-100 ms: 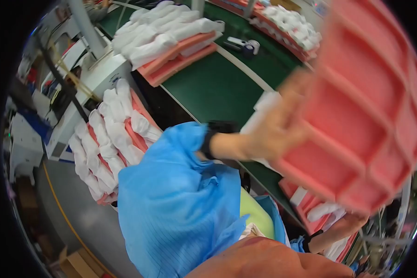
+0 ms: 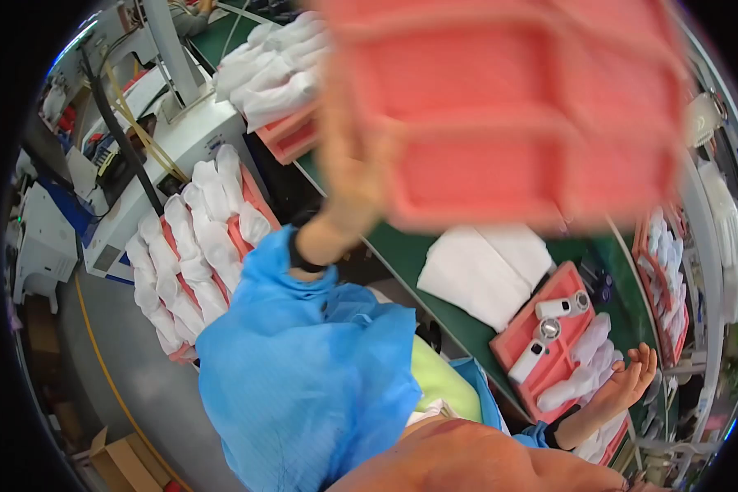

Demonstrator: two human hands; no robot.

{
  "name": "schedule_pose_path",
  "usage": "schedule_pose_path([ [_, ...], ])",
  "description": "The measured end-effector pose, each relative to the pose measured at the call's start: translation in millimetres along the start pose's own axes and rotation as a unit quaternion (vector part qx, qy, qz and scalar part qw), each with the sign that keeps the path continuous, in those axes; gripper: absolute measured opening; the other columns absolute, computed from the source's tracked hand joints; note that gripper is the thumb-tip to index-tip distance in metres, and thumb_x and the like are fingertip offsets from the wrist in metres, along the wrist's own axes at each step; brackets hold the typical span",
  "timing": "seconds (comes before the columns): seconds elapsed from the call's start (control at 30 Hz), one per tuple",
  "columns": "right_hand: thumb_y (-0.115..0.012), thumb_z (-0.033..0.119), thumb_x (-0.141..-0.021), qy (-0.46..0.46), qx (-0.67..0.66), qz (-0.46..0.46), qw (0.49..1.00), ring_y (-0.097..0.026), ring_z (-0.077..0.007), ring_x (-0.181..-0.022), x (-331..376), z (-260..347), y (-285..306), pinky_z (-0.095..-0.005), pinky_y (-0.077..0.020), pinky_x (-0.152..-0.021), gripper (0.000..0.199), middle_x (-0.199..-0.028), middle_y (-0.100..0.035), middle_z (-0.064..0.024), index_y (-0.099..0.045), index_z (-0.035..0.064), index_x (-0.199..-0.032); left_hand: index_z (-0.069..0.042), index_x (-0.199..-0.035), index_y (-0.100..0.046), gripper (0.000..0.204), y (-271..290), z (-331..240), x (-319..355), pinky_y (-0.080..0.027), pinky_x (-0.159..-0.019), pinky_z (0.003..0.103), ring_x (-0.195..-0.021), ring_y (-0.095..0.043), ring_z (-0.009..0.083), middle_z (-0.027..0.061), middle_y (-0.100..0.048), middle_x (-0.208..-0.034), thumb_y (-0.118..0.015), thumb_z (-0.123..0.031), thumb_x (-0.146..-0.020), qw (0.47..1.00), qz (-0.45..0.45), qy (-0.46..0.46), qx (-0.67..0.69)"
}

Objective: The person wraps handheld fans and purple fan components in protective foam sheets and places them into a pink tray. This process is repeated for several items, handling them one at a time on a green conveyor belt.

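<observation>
My left hand (image 2: 348, 176) is raised and blurred, closed on the edge of a pink compartmented tray (image 2: 476, 98). The lifted tray's cells show nothing in them. My right hand (image 2: 627, 381) is at the right, palm up, fingers loosely apart and holding nothing. Close to it, a second pink tray (image 2: 512, 344) lies on the green bench. White handheld devices (image 2: 527, 362) with round silver ends sit in that tray, beside items in white wrapping (image 2: 578, 373).
White foam sheets (image 2: 484, 275) lie on the green bench (image 2: 435, 305). At left, a pink tray bears several white-wrapped items (image 2: 193, 246); more wrapped items (image 2: 283, 70) rest on trays farther back. A white machine (image 2: 160, 164) stands at left, and an open cardboard box (image 2: 135, 459) is on the floor.
My left hand has swung the pink tray leftward and up. The foam sheets and the tray of devices came into sight. My right hand, partly hidden before, now shows with its fingers apart.
</observation>
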State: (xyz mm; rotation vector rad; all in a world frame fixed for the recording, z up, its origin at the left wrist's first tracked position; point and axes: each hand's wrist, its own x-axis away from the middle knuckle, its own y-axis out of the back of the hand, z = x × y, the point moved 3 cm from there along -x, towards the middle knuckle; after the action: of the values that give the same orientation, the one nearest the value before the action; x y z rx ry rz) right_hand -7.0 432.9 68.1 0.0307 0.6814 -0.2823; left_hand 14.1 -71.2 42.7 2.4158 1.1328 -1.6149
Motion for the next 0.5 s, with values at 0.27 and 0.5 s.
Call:
schedule_pose_path([
  [0.27, -0.052, 0.001, -0.092, -0.035, 0.067, 0.096, 0.992, -0.053, -0.0096, -0.086, -8.2, -34.2, -50.7, -0.0175, -0.0391, -0.057, 0.015, -0.111, -0.058, -0.0076, -0.058, 0.0019, -0.106, 0.005, -0.146, -0.017, 0.070, 238.0, 162.4, -108.6, -0.034, -0.106, 0.034, -0.129, -0.043, 0.0268, 0.0230, -0.037, -0.144, -0.057, -0.014, -0.091, 0.966, -0.134, 0.106, -0.196],
  [0.5, -0.055, 0.002, -0.091, -0.057, 0.114, 0.138, 0.982, -0.052, -0.0081, -0.084, -29.6, -51.7, -51.3, -0.0172, -0.0378, -0.056, 0.010, -0.109, -0.059, -0.0069, -0.061, 0.0025, -0.099, 0.004, -0.140, -0.034, 0.065, 312.9, 254.8, -89.2, -0.038, -0.102, 0.037, -0.122, -0.050, 0.0363, 0.0276, -0.052, -0.128, -0.056, -0.029, -0.090, 0.844, -0.018, 0.240, -0.478],
])
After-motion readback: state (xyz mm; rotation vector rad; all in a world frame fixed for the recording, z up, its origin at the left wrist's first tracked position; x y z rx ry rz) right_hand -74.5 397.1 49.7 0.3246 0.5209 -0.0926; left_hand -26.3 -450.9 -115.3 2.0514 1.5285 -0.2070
